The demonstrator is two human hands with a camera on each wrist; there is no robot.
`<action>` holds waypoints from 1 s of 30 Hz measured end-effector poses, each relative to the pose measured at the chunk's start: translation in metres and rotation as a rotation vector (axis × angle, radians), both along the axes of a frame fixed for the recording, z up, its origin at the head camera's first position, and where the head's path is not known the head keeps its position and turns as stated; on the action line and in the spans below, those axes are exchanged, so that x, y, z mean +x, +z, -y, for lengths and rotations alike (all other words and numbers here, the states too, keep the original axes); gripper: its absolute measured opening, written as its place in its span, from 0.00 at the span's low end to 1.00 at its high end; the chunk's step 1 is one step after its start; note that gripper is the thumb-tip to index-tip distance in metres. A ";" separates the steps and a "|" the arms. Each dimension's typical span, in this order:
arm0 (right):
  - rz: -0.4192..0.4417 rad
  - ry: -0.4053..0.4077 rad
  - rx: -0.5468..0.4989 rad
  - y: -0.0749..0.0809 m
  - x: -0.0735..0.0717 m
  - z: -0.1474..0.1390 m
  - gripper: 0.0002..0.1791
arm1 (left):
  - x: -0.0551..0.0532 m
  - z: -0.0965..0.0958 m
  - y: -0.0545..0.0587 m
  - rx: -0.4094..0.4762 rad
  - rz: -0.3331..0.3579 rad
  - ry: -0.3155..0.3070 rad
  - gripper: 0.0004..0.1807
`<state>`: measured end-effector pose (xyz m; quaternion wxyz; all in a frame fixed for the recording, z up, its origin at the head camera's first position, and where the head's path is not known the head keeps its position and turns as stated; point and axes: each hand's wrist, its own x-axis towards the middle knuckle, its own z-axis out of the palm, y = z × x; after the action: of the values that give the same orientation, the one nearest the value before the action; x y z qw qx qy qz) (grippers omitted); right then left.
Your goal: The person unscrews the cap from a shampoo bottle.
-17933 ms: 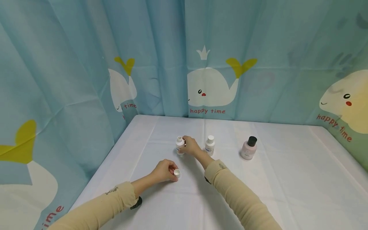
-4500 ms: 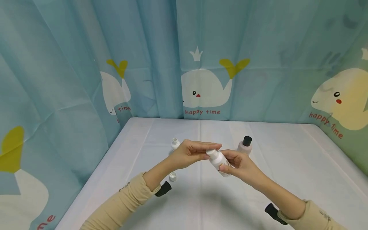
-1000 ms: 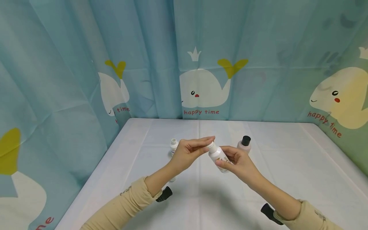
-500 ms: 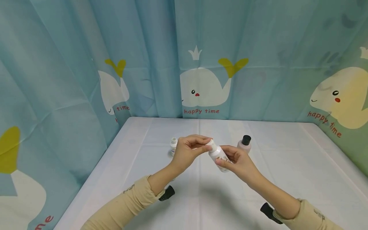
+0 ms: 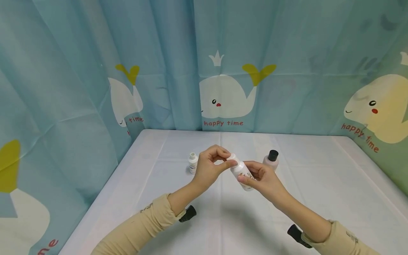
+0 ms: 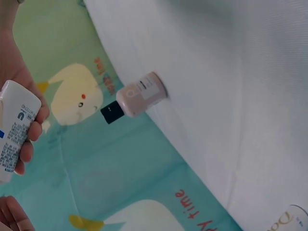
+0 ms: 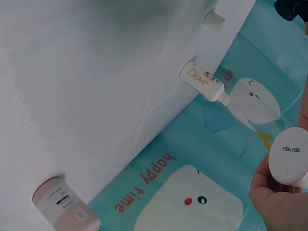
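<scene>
A small white bottle [image 5: 240, 172] is held tilted above the table, its capped end toward the upper left. My right hand [image 5: 267, 181] grips its body, thumb across the front. At the top, my left hand [image 5: 208, 168] pinches the white cap [image 5: 233, 158] between thumb and curled fingers. The right wrist view shows the held bottle's round base [image 7: 288, 156] with a printed code. Behind my left hand stands a second white bottle [image 5: 192, 164], uncapped, lettered "Dove" in the right wrist view. Its surroundings include a loose white cap [image 7: 214, 21] on the table, hidden behind my left arm in the head view.
A pink bottle [image 5: 270, 162] with a black cap stands behind my right hand. All rest on a white-covered table [image 5: 178, 141]. A blue curtain [image 5: 172, 53] with whale prints hangs along the back and left edges.
Earlier my right hand held the uncapped bottle and my left a loose cap; the other white bottle stood on the table. Since one second ago, my left fingers have curled from straight around its cap.
</scene>
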<state>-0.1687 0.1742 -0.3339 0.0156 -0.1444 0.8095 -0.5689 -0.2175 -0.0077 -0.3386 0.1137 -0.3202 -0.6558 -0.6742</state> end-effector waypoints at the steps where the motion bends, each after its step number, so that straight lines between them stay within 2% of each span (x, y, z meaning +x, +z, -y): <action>1: 0.002 -0.001 0.000 0.000 0.000 0.000 0.25 | 0.000 -0.001 0.000 0.000 0.000 0.006 0.33; 3: 0.010 -0.001 -0.003 0.000 0.000 0.000 0.25 | -0.001 -0.002 0.000 -0.002 0.011 0.018 0.30; 7: 0.028 -0.003 -0.004 0.000 -0.001 0.000 0.25 | -0.001 -0.006 0.002 -0.023 0.043 0.043 0.14; 10: 0.039 -0.013 -0.001 0.000 -0.003 0.000 0.25 | -0.001 -0.007 0.002 -0.045 0.059 0.044 0.09; 16: 0.061 -0.021 0.004 0.002 -0.004 0.002 0.26 | -0.002 -0.007 0.001 -0.051 0.053 -0.005 0.12; 23: 0.059 -0.017 0.004 0.005 -0.003 0.004 0.26 | -0.002 -0.006 0.005 -0.044 0.059 0.011 0.11; 26: 0.056 -0.011 0.000 0.005 -0.004 0.004 0.26 | -0.003 -0.005 0.004 -0.039 0.073 -0.006 0.17; 30: 0.059 -0.011 -0.004 0.005 -0.004 0.005 0.26 | -0.005 -0.002 0.004 -0.030 0.100 -0.073 0.39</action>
<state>-0.1727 0.1691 -0.3292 0.0362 -0.1233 0.8083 -0.5746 -0.2223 -0.0061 -0.3343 0.0513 -0.3117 -0.6585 -0.6831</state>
